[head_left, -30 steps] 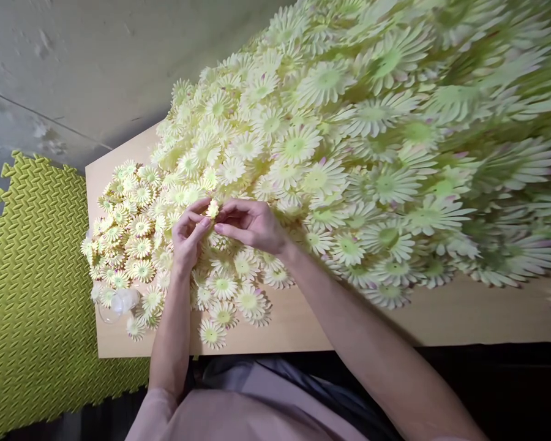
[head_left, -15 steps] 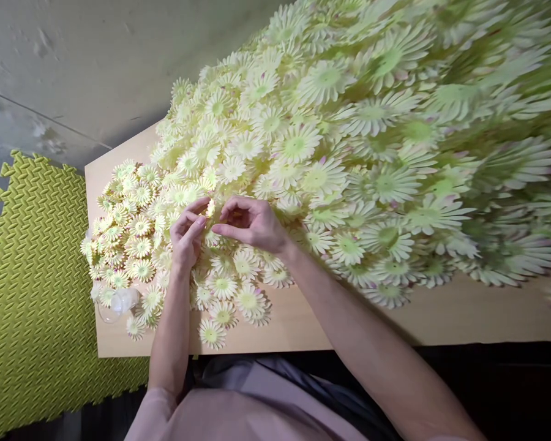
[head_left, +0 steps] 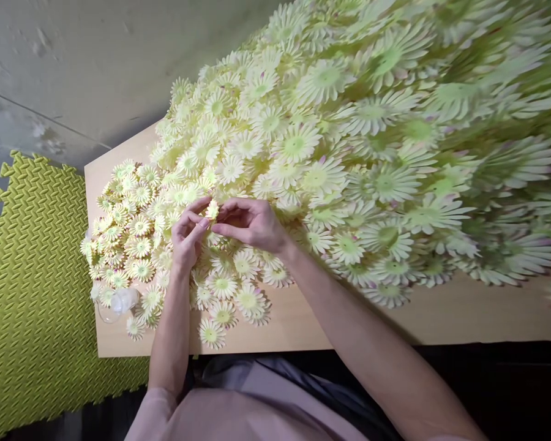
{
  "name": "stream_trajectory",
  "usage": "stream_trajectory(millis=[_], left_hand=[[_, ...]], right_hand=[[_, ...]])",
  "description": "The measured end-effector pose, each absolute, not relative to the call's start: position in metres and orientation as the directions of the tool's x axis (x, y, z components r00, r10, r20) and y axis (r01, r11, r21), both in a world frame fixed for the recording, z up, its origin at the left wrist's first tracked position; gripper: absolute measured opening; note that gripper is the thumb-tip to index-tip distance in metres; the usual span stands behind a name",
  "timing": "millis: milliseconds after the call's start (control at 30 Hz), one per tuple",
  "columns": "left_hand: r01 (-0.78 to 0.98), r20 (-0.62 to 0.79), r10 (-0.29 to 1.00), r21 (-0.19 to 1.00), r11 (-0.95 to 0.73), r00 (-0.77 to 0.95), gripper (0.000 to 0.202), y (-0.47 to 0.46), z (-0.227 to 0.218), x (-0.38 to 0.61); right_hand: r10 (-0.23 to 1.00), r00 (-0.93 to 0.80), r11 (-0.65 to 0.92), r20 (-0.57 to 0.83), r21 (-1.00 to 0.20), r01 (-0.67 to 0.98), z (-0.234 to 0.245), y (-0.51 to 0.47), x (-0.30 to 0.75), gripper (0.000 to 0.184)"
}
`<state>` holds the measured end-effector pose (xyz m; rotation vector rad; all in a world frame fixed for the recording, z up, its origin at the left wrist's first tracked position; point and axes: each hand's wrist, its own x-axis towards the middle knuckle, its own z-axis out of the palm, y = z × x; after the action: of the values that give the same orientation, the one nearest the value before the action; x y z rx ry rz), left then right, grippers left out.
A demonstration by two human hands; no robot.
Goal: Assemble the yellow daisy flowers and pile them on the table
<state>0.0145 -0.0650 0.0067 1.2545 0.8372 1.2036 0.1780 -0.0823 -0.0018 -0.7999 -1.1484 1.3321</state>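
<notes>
figure: two bare hands work one small flower above a table heaped with others. the left hand (head_left: 187,236) and the right hand (head_left: 252,223) meet near the left part of the heap, and between their fingertips sits a small pale-yellow flower piece (head_left: 212,210), lifted just clear of the flowers beneath. both hands are closed on it in a light pinch, thumb against forefinger on either side; neither palm is clenched. the piece looks smaller and more bunched than the flat daisies around it, though its exact form is too small to tell.

handling, as a judgement: the petals appear thin and easily creased, so the pinch is best kept at the centre of the piece and not on the petal tips, with one hand steadying and the other turning or pressing. keeping the work low over the heap means a dropped piece lands close by, but it would be hard to pick out again among so many alike.

surroundings: the pile of daisies (head_left: 349,141) covers most of the wooden table (head_left: 441,318), rising to the far right. a clear plastic container (head_left: 118,302) lies near the left edge, touching a few loose flowers. a green foam mat (head_left: 37,294) covers the floor to the left.

writing: no brand, label or lettering can be read anywhere in view.
</notes>
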Motion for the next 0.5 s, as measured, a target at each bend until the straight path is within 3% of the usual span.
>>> stream_trajectory(millis=[500], left_hand=[[-0.203, 0.129, 0.96, 0.976, -0.079, 0.247, 0.022, -0.0646, 0.007, 0.0136]], right_hand=[[0.972, -0.145, 0.129, 0.186, -0.934, -0.332, -0.0015, -0.0823, 0.1788, 0.025]])
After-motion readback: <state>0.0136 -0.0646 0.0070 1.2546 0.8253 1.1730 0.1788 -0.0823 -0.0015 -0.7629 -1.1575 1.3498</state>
